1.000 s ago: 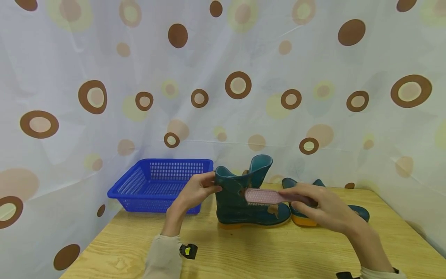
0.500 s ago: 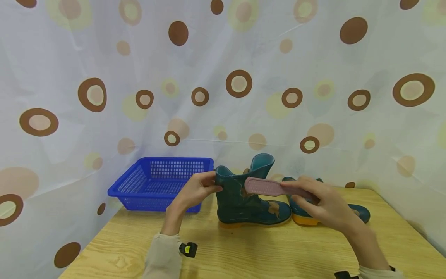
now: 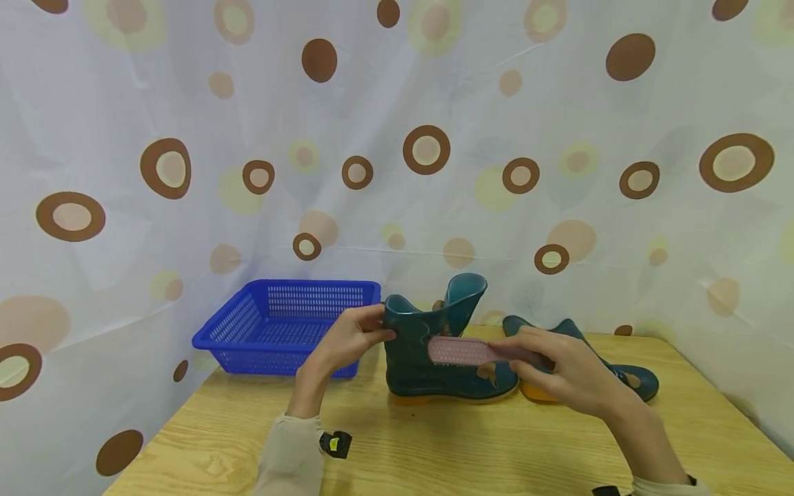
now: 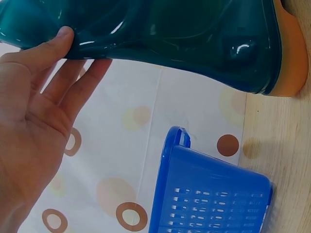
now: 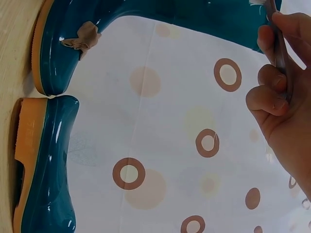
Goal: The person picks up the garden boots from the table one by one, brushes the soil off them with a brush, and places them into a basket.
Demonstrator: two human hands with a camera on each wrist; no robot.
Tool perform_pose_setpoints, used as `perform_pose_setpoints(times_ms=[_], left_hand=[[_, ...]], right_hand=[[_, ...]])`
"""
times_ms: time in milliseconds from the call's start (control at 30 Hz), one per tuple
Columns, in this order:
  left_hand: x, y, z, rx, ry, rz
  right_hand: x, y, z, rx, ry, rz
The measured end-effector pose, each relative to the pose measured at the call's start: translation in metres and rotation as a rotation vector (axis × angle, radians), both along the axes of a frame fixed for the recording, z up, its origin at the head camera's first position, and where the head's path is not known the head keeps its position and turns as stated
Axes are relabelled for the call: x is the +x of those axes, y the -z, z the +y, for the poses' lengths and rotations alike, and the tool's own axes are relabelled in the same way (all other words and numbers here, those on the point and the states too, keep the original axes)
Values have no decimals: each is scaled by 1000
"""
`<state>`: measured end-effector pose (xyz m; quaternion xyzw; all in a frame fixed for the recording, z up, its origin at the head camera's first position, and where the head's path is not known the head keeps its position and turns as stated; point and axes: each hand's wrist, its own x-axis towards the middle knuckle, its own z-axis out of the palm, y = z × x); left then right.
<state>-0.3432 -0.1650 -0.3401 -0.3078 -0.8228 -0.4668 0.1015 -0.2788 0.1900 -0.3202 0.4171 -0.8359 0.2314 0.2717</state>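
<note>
Pinching a teal boot (image 3: 412,365) near its top back edge, the left hand (image 3: 350,339) has it upright on the worktop (image 3: 434,451), while the right hand (image 3: 569,368) has its fingers wrapped round the handle of a pink brush (image 3: 459,351). The brush is up by the boot's side, can't quite tell if its bristles touch. Blue basket (image 3: 260,362) sits off to the left, another teal shoe (image 3: 642,383) just beside the toe.

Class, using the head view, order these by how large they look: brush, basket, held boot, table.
1. Table
2. Basket and held boot, too close to rank: the basket looks wider, the boot taller, and both are partly covered.
3. Brush
</note>
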Motion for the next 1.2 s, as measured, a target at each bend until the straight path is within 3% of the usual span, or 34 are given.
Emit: perform_pose_setpoints(times_ms=[133,233,433,567,767,967,1200], left_hand=[[0,0,1,-2,-15,-7],[0,0,0,1,-18,0],[0,0,-1,14,-13,-15],[0,-1,-1,16,-5,-11],[0,-1,-1,19,3,-15],[0,-1,-1,19,4,-17],[-1,0,-2,25,-9,-6]], right_hand=[[1,0,3,29,18,-18],[-1,-1,6,16,-15,-9],[-3,-2,12,-113,-148,-1],[-3,-4,11,-186,-186,53],[-3,-6,10,-196,-93,109],[-5,-2,10,-128,-21,108],[-5,1,9,-22,-39,-54]])
